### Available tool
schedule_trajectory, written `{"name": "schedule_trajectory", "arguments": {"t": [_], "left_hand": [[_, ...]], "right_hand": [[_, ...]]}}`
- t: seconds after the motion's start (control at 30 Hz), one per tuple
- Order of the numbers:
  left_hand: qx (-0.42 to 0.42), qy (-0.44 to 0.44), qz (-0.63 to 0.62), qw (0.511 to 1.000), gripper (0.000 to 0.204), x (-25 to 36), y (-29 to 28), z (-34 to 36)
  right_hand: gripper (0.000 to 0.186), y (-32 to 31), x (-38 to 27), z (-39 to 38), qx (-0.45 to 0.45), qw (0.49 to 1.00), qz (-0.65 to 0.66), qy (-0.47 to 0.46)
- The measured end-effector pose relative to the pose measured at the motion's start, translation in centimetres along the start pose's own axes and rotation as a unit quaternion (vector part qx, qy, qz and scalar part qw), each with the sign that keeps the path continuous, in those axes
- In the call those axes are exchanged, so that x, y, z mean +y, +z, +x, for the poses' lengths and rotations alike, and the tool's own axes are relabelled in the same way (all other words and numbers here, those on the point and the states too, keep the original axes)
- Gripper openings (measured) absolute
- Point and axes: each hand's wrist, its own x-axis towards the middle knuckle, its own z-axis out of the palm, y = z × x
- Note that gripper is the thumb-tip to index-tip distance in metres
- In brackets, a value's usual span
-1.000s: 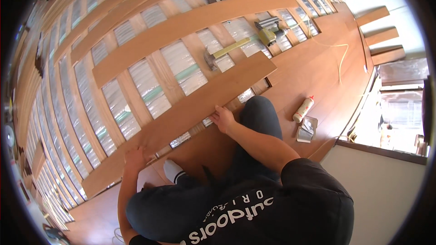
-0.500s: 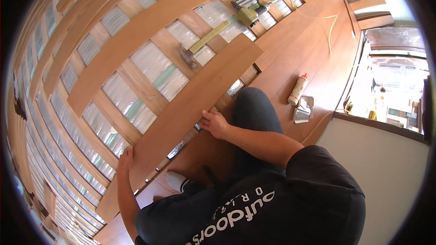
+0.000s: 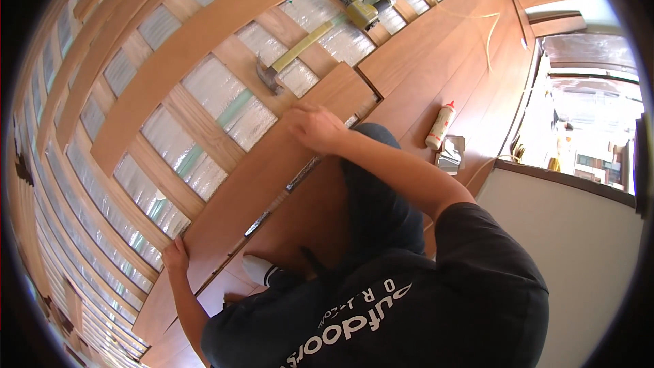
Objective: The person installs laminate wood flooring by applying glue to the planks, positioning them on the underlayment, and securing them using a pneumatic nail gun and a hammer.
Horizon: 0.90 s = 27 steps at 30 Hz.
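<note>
A long brown floorboard [image 3: 248, 174] lies slantwise in front of me, with a narrow gap between it and the laid flooring on my side. My left hand [image 3: 176, 256] grips the board's far edge near its left end. Farther right, my right hand [image 3: 315, 128] lies over the board with its fingers bent at the far edge, slightly blurred. Just beyond that hand a hammer [image 3: 296, 51] with a yellowish handle rests on the joists. A yellow-green nail gun [image 3: 364, 12] with a hose lies farther back.
Pale wooden joists [image 3: 201, 123] cross silvery insulation [image 3: 214, 88]. A long loose board [image 3: 153, 88] spans them on the far side. On the laid flooring [image 3: 449, 48] at the right are a glue bottle [image 3: 441, 125] with a red tip and a crumpled silvery packet [image 3: 451, 155]. A pale wall [image 3: 552, 245] stands near right.
The floorboard has moved toward the near left, narrowing the gap to the flooring. My right hand has gone from its near edge to its far side. My left hand has shifted slightly leftward and nearer.
</note>
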Motion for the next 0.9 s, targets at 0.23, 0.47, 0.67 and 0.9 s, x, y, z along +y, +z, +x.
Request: {"name": "schedule_trajectory", "arguments": {"t": [0.23,0.47,0.67,0.9], "left_hand": [[-0.006,0.012,0.023,1.000,0.061,2.2,1.5,0.1],[-0.023,0.023,0.031,0.999,0.060,2.7,2.7,-0.2],[-0.021,-0.035,0.004,0.999,0.063,3.2,2.8,-0.3],[0.030,0.116,-0.035,0.992,0.039,3.1,4.5,-0.8]], "right_hand": [[0.034,4.2,6.0,2.0,0.063,0.987,-0.148,-0.017],[0.028,3.4,6.2,0.9,0.005,0.987,-0.153,0.045],[0.027,3.5,4.9,1.4,0.012,0.976,-0.209,0.053],[0.031,4.1,5.9,1.8,-0.155,0.945,-0.283,0.052]]}}
